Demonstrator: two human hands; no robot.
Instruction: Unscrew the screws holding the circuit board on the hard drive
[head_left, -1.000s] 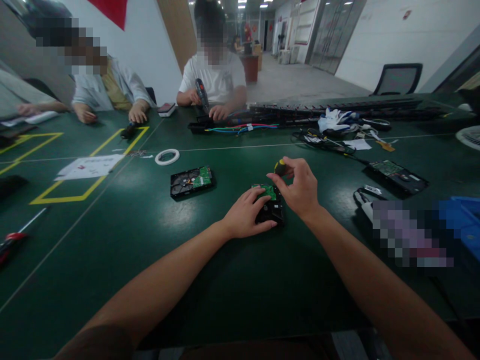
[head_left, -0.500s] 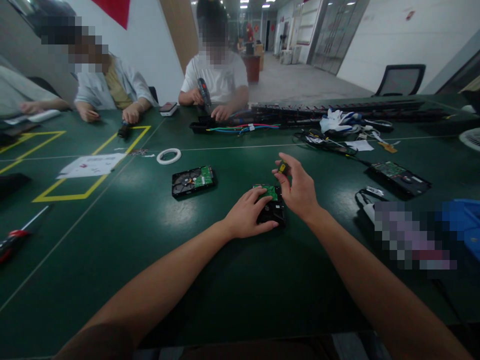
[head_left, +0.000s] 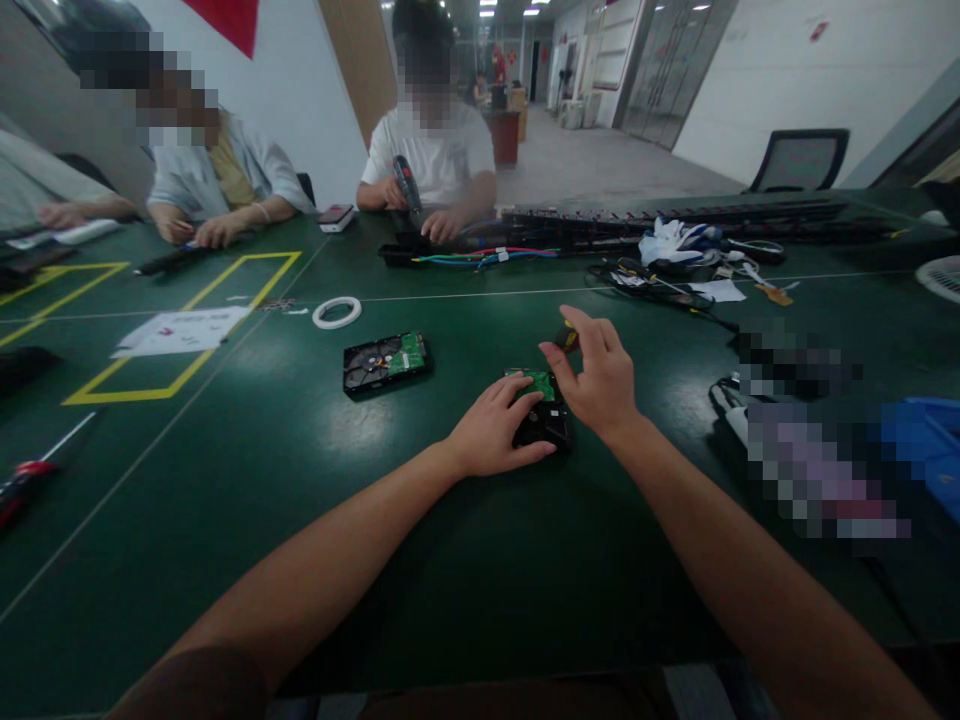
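A black hard drive (head_left: 551,425) with a green circuit board lies on the table in front of me. My left hand (head_left: 495,425) rests across its left side, fingers spread and thumb stretched along the near edge, covering part of it. Above the drive's far right corner, my right hand (head_left: 600,375) pinches a short yellow-and-black screwdriver (head_left: 568,340) between thumb and fingers. Only its handle shows; the shaft and tip are hidden. To the left lies a second hard drive (head_left: 386,362), board side up, touched by neither hand.
A white tape roll (head_left: 337,313) and a paper sheet (head_left: 180,332) lie left, with a red-handled screwdriver (head_left: 30,480) at the edge. Cables (head_left: 487,258) and white gloves (head_left: 675,242) lie at the back. Across the table, a person holds a power driver (head_left: 407,183); another handles a dark tool.
My right thumb and fingers have shifted around the screwdriver handle, which is turned slightly. My left hand stays on the hard drive. The person at far left has moved a dark tool sideways.
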